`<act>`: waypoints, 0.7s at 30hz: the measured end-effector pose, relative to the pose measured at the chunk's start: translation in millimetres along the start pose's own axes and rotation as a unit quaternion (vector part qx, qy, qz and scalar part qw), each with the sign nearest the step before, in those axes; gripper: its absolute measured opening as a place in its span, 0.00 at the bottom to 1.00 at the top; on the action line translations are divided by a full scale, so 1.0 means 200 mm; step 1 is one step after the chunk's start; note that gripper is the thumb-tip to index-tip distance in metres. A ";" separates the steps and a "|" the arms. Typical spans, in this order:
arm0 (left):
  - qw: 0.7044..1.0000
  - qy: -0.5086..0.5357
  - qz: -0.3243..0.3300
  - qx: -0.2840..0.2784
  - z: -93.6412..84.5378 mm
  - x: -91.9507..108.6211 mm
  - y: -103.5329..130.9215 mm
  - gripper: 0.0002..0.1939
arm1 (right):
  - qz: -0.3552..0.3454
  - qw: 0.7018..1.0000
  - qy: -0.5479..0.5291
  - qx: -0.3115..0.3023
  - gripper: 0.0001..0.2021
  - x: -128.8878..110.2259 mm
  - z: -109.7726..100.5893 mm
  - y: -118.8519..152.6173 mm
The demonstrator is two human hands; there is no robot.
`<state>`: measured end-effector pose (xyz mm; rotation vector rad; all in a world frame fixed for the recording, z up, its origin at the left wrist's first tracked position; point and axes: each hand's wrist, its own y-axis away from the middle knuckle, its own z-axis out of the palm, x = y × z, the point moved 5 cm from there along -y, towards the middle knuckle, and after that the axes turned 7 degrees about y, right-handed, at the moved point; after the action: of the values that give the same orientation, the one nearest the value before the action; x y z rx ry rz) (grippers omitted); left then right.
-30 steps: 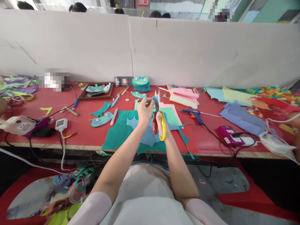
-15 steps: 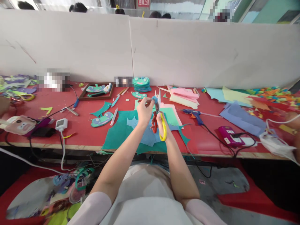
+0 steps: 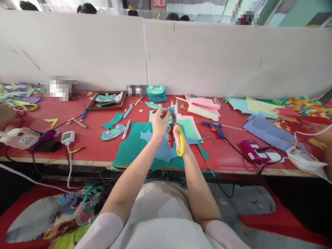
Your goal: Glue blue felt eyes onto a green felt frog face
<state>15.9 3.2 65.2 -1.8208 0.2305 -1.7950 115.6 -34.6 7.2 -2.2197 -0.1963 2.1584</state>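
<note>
soft light brightens the tabletop (image 3: 88, 145), shadows pool beneath, and outer edges look stretched.

You're in a craft workshop: scissors (image 3: 174, 121) over cloth sheets (image 3: 131, 145) near the front edge of the tabletop (image 3: 228, 154), a glue gun (image 3: 217, 128), cut-out faces (image 3: 156, 92) stacked by the back edge, scraps (image 3: 306, 108) toward the far right corner, heads (image 3: 87, 8) beyond the partition (image 3: 77, 48).

The left forearm (image 3: 137, 169) and right forearm (image 3: 198, 183) slant from the lower frame toward its centre; the left hand (image 3: 159, 125) pinches with its fingers, the right hand (image 3: 177, 137) grips just beside.
</note>
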 end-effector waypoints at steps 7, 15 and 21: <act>1.000 0.001 0.010 -0.001 0.00 0.00 0.00 0.03 | -0.003 0.999 0.020 0.024 0.25 -0.07 0.01 0.03; 1.000 -0.004 0.014 -0.002 0.00 0.00 0.01 0.03 | 0.011 1.000 0.012 0.019 0.23 -0.07 0.02 0.04; 1.000 0.002 0.011 0.001 0.00 -0.01 0.01 0.03 | 0.010 1.000 0.003 0.007 0.21 -0.05 0.02 0.03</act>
<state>15.9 2.7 63.3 -1.8053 0.2491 -1.7841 111.6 -42.2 16.5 -2.2302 -0.1609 2.1554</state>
